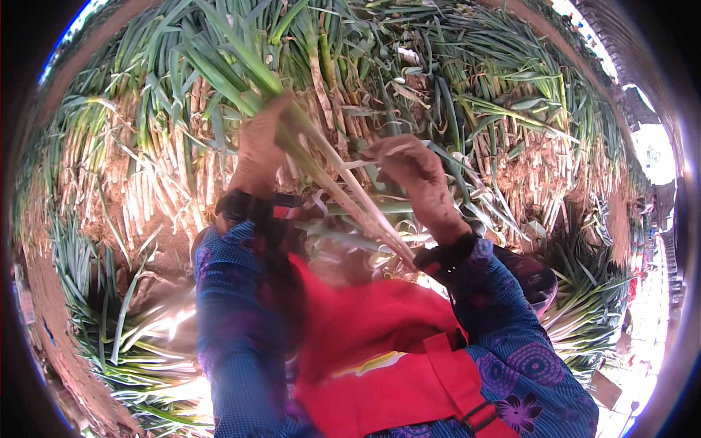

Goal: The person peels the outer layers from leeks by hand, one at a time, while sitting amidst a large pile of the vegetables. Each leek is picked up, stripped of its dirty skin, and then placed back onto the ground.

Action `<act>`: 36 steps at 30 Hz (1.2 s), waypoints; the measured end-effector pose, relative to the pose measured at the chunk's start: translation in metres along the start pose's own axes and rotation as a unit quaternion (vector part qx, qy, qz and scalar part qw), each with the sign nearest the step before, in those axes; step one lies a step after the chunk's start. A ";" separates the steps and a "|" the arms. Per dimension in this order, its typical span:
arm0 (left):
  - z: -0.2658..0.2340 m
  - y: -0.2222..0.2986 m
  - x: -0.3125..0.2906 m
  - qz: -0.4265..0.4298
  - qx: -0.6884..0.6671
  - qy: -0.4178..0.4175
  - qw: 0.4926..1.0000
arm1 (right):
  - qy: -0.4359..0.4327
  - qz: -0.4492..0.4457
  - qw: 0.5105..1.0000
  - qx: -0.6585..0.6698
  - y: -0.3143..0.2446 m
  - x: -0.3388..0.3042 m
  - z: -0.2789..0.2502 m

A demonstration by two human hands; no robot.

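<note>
My left hand is wrapped round a few long green onions near where white stalk turns to green leaf. Their leaves point up and away to the left, and the pale root ends slant down to the right, close to my right wrist. Beside the stalks, my right hand has its fingers pinched together on a thin whitish strip of peel, which reaches over to the stalks. Whether the strip is still attached to a stalk, I cannot tell.
Thick rows of green onions lie ahead, roots toward me, with another heap at the right. More bundles lie at the lower left and lower right. Loose peel and leaves litter the ground below my hands. A red apron covers my lap.
</note>
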State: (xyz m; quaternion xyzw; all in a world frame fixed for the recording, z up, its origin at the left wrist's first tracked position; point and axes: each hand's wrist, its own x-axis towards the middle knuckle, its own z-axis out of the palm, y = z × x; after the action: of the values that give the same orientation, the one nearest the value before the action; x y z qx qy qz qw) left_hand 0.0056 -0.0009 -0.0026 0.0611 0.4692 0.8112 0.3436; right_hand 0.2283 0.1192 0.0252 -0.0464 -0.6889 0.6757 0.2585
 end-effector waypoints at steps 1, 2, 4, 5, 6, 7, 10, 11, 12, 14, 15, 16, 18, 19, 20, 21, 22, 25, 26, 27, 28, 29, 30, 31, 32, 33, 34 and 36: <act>0.001 0.000 0.003 -0.007 -0.024 -0.004 1.000 | 0.011 0.026 0.998 0.058 -0.007 -0.005 -0.006; 0.003 -0.001 0.006 -0.009 -0.055 0.052 0.997 | 0.031 0.086 0.991 0.095 -0.013 -0.011 -0.013; -0.006 0.001 0.011 0.003 -0.048 0.044 0.998 | 0.061 0.107 0.983 0.134 -0.021 -0.020 -0.030; -0.013 0.002 0.013 0.018 -0.040 0.040 0.998 | 0.086 0.128 0.972 0.175 -0.024 -0.024 -0.037; -0.012 0.000 0.016 0.028 -0.066 0.048 0.996 | 0.106 0.130 0.967 0.190 -0.032 -0.030 -0.047; -0.013 0.000 0.015 0.024 -0.066 0.046 0.996 | 0.119 0.124 0.963 0.209 -0.034 -0.034 -0.058; -0.023 0.008 0.011 0.045 -0.015 0.051 0.998 | 0.156 0.115 0.965 0.178 -0.038 -0.051 -0.107; -0.029 0.012 0.012 0.046 -0.012 0.053 0.997 | 0.175 0.116 0.968 0.136 -0.043 -0.055 -0.124; -0.035 0.015 0.013 0.058 -0.011 0.049 0.997 | 0.189 0.108 0.967 0.129 -0.045 -0.059 -0.146; -0.042 0.019 0.014 0.076 -0.015 0.079 0.994 | 0.248 0.078 0.960 0.106 -0.046 -0.070 -0.202; -0.044 0.021 0.013 0.079 -0.012 0.083 0.993 | 0.295 0.056 0.950 0.088 -0.044 -0.078 -0.236; -0.044 0.021 0.012 0.079 -0.012 0.082 0.993 | 0.337 0.029 0.936 0.100 -0.045 -0.087 -0.270; -0.028 0.014 0.013 0.081 -0.030 0.047 0.995 | 0.418 -0.018 0.902 0.107 -0.058 -0.120 -0.370; -0.016 0.005 0.015 0.076 -0.041 0.037 0.996 | 0.453 -0.037 0.884 0.108 -0.066 -0.136 -0.411; -0.018 0.006 0.010 0.087 -0.025 0.029 0.995 | 0.493 -0.001 0.870 -0.004 -0.050 -0.123 -0.401; -0.024 0.015 0.004 0.101 -0.007 0.022 0.995 | 0.429 0.128 0.872 -0.196 -0.033 -0.111 -0.378; -0.042 0.022 0.003 0.091 -0.001 -0.015 0.996 | 0.372 0.215 0.866 -0.255 -0.011 -0.090 -0.334; -0.003 0.011 0.002 0.045 -0.067 -0.067 0.994 | 0.177 0.253 0.864 -0.398 0.033 -0.080 -0.303; 0.013 0.008 0.000 0.039 -0.053 -0.080 0.995 | 0.144 0.144 0.930 -0.304 0.064 -0.089 -0.284; 0.002 0.015 -0.006 0.047 -0.039 -0.064 0.996 | 0.063 0.195 0.952 -0.227 0.078 -0.068 -0.218; -0.005 0.020 -0.009 0.040 -0.056 -0.060 0.996 | 0.014 0.239 0.929 -0.282 0.079 -0.052 -0.154; -0.011 0.023 -0.011 0.032 -0.076 -0.059 0.995 | -0.019 0.288 0.939 -0.189 0.054 -0.039 -0.092; -0.004 0.021 -0.008 0.029 -0.081 -0.076 0.993 | -0.039 0.300 0.940 -0.158 0.055 -0.039 -0.067; 0.000 0.021 -0.008 0.031 -0.080 -0.078 0.993 | -0.063 0.311 0.940 -0.123 0.058 -0.037 -0.046; -0.006 0.021 -0.010 0.028 -0.095 -0.085 0.991 | -0.070 0.304 0.942 -0.122 0.054 -0.033 -0.014; -0.007 0.023 -0.012 0.027 -0.107 -0.093 0.990 | -0.075 0.293 0.946 -0.118 0.045 -0.029 0.006; -0.003 0.024 -0.012 0.023 -0.115 -0.097 0.988 | -0.076 0.288 0.947 -0.120 0.053 -0.030 0.008; -0.001 0.025 -0.013 0.033 -0.114 -0.085 0.989 | -0.072 0.256 0.956 -0.124 0.076 -0.030 0.016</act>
State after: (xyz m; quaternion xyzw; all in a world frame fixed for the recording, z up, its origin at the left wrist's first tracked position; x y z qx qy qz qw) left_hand 0.0021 -0.0173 0.0203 0.1054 0.3404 0.8624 0.3594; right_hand 0.2259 0.0987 -0.0550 -0.2041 -0.7489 0.6302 0.0182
